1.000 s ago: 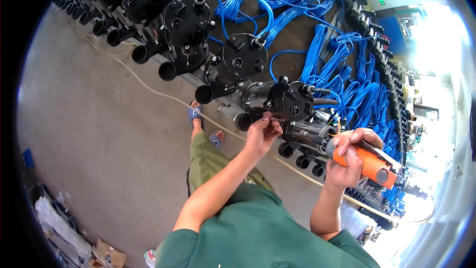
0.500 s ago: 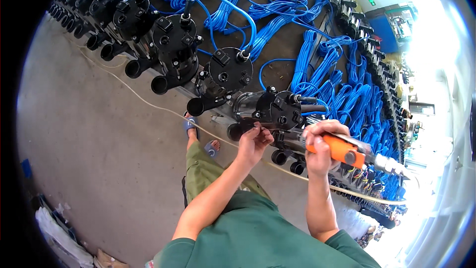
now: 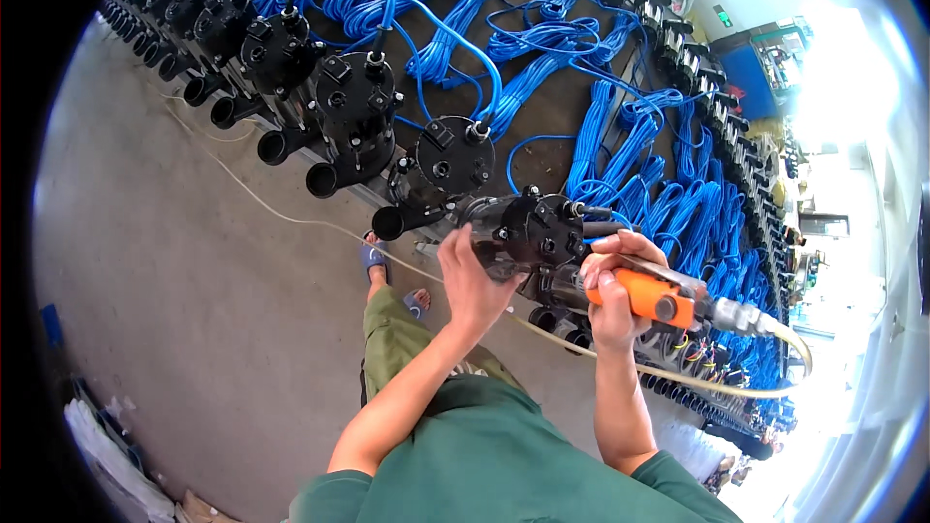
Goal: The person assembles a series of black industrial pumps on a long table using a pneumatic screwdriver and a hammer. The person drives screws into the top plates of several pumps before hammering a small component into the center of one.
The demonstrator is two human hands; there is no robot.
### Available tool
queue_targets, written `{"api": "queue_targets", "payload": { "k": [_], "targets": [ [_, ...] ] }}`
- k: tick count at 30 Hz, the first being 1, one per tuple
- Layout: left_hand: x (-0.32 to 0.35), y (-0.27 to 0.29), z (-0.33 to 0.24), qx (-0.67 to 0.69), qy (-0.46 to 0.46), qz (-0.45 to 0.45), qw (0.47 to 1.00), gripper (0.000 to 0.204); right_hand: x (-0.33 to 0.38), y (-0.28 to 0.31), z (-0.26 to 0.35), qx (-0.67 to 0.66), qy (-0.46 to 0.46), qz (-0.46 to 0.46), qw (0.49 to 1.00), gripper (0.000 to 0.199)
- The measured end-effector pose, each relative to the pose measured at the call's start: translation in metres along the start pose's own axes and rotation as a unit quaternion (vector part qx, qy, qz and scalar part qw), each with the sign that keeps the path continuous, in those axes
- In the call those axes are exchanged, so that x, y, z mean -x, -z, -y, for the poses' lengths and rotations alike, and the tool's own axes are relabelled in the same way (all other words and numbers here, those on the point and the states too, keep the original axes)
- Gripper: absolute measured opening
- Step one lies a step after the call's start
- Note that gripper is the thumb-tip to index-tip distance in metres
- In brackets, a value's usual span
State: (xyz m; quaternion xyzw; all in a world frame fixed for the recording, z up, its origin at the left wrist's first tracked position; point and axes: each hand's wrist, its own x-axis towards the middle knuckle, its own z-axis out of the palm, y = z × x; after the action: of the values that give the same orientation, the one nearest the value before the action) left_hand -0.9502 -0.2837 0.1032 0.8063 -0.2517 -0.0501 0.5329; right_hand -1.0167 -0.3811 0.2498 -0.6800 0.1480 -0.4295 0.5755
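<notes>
My right hand (image 3: 620, 295) is closed round an orange air tool (image 3: 651, 297) with a metal fitting at its rear end. A pale hose (image 3: 796, 349) runs from that fitting. The tool's front end points left, toward a black pump (image 3: 538, 230) that lies tilted in front of me; its tip is hidden by my fingers and the pump. My left hand (image 3: 473, 286) grips the near side of this pump, fingers up along the body and thumb below, about its round outlet. A black cable gland sits on the pump's lid.
Left of it stands another black pump (image 3: 449, 160), with a long row of similar ones beyond. Coiled blue cables (image 3: 596, 140) cover the area behind. A second row of pumps (image 3: 702, 68) runs along the far right. The pale hose crosses the grey floor (image 3: 213, 261).
My left hand has moved left and its fingers have gone from curled near the outlet to reaching up round the pump body. The air tool has shifted slightly left and down.
</notes>
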Motion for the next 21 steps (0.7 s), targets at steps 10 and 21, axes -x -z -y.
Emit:
{"api": "queue_targets", "payload": {
  "k": [10,21],
  "targets": [
    [-0.02,-0.029,0.046,0.157,-0.044,0.133,0.978,0.128,-0.034,-0.047,-0.022,0.028,0.007,0.097,0.995,0.026],
    [-0.066,-0.013,0.053,0.274,-0.026,0.309,0.91,0.133,-0.082,-0.044,-0.016,-0.004,0.032,-0.005,0.999,0.043]
  ]
}}
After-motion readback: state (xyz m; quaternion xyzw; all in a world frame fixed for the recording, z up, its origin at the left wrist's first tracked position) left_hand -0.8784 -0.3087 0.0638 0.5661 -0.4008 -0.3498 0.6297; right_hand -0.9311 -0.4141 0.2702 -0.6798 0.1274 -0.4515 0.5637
